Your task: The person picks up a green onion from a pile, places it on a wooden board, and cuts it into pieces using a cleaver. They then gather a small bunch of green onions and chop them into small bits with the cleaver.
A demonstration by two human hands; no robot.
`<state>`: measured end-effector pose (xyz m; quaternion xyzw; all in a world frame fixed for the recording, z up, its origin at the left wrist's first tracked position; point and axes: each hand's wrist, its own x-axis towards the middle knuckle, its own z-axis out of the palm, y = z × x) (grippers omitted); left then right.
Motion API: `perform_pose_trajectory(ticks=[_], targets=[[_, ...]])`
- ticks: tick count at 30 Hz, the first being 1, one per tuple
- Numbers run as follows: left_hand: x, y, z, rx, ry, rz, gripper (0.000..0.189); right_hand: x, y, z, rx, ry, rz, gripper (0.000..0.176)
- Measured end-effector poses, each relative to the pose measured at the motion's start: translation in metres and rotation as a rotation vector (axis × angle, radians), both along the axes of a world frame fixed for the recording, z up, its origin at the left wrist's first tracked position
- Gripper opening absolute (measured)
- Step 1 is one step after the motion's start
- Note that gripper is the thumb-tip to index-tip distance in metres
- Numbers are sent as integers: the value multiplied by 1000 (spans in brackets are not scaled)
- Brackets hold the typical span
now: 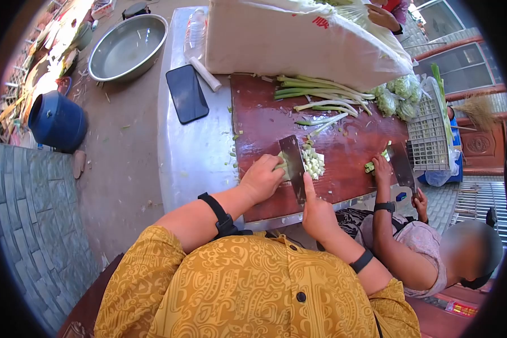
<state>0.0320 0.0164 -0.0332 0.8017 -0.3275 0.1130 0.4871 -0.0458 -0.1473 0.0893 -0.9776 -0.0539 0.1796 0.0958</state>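
My right hand (pixel 319 214) grips a cleaver (pixel 292 163), its wide dark blade upright over the red-brown board (pixel 259 121). On the blade's left, my left hand (pixel 263 179) has its fingers curled on a bunch of green onions (pixel 285 167), partly hidden by hand and blade. Chopped white onion pieces (pixel 315 163) lie in a heap against the blade's right side. Farther back on the board rest several long green onions (pixel 327 93) with white stems.
A co-worker (pixel 411 248) at the right cuts greens with another cleaver (pixel 401 164). A phone (pixel 186 94) lies on the metal tabletop (pixel 180 169). Behind the board stand a white foam box (pixel 287 42), bagged greens (pixel 403 90) and a crate (pixel 431 127). A metal basin (pixel 128 48) and blue barrel (pixel 59 121) are left.
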Motion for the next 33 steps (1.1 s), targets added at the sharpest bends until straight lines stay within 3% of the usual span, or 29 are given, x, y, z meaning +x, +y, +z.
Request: perform_pose_trajectory(ticks=[7,11,14,21,28,33], targets=[[0,-1,-3,-9,-18,-5,19,34,10,-38,42,-159,-40,86],[-1,1,-1,-24,-50,-1,19,34,-6,-59,209,-279,-253,83],[-4,5,0,13,-48,23,19,32,-14,-59,194,-302,-256,81],[1,-5,2,65,-89,27,23,26,-35,-27,183,-362,-208,79],[1,1,22,129,-43,46,34,2,-22,12,177,-209,-102,77],[1,7,7,146,-19,12,32,-12,-16,21,112,-117,-61,75]])
